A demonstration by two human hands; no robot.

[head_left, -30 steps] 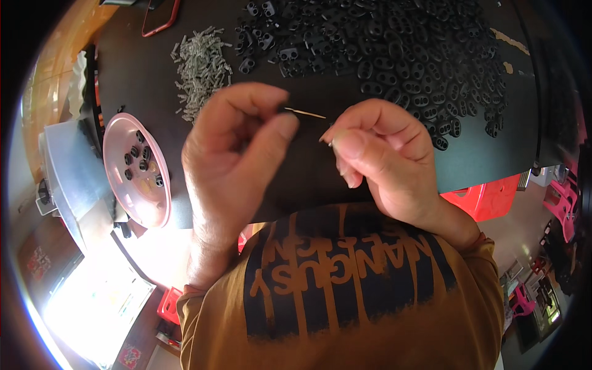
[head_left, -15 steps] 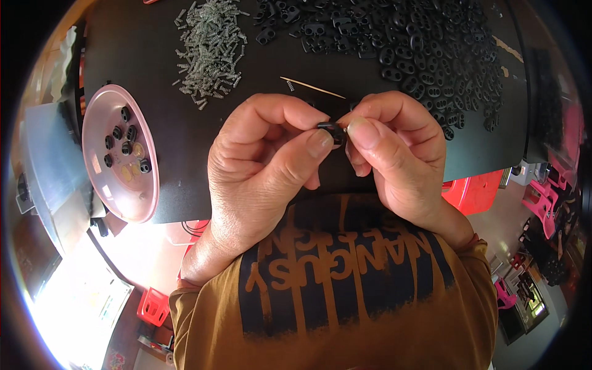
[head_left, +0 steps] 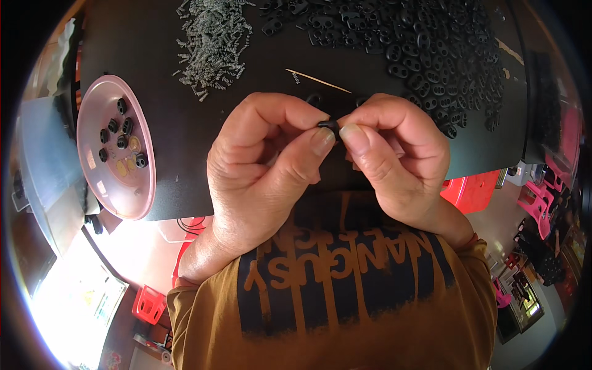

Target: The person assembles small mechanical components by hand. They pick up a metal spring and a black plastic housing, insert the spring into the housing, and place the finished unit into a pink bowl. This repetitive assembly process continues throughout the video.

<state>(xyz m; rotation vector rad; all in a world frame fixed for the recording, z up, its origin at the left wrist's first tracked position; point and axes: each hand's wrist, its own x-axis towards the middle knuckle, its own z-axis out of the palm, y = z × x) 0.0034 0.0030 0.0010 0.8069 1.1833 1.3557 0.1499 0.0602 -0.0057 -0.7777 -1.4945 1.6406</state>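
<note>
Over the black table, my left hand [head_left: 259,160] pinches a small black plastic cord lock piece [head_left: 328,125] between thumb and forefinger. My right hand [head_left: 398,151] is closed in a pinch too, its thumb and fingertips up against the right end of that piece. Whatever sits between the right fingertips is hidden. Just beyond the hands lie a wooden toothpick [head_left: 319,81] and a single small spring [head_left: 296,78]. Another black piece [head_left: 314,98] shows on the table behind my left fingers.
A heap of small metal springs [head_left: 214,46] lies at the far left. Many black two-hole cord lock parts [head_left: 425,55] spread over the far right. At the left edge, a pink translucent dish [head_left: 151,179] holds several black cord locks and some coins. A red stool [head_left: 472,192] stands beyond the table's right front edge.
My right fingertips have come closer to the black piece and now press against its end. The view has shifted slightly; the left hand keeps its pinch.
</note>
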